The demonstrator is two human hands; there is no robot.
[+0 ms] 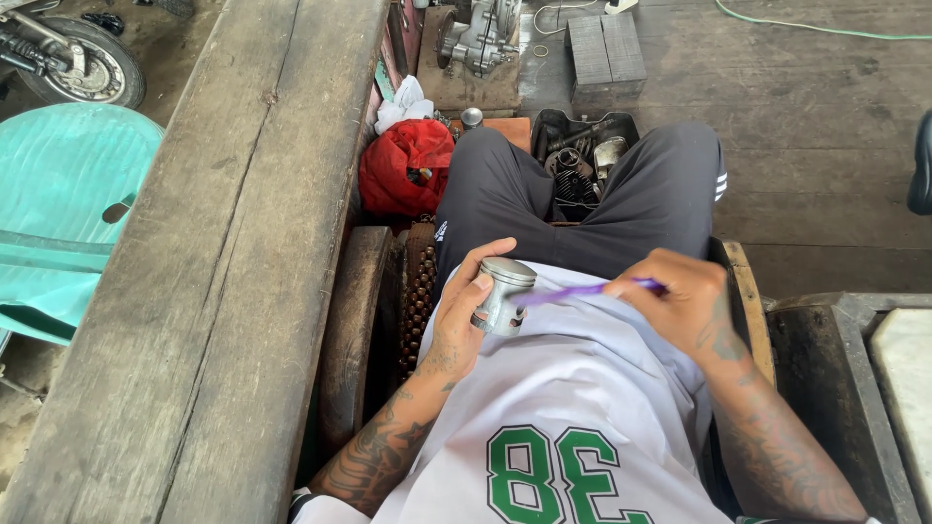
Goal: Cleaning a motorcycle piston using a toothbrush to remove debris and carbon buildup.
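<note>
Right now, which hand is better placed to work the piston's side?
Right hand: it holds the purple tool, tip already at the piston. Left hand is busy gripping the piston.

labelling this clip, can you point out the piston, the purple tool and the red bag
piston [505,291], head view, on its ringed side wall below the crown
purple tool [568,291], head view, on the bare shaft between piston and right hand
red bag [403,165], head view, on the middle of its crumpled top
</note>
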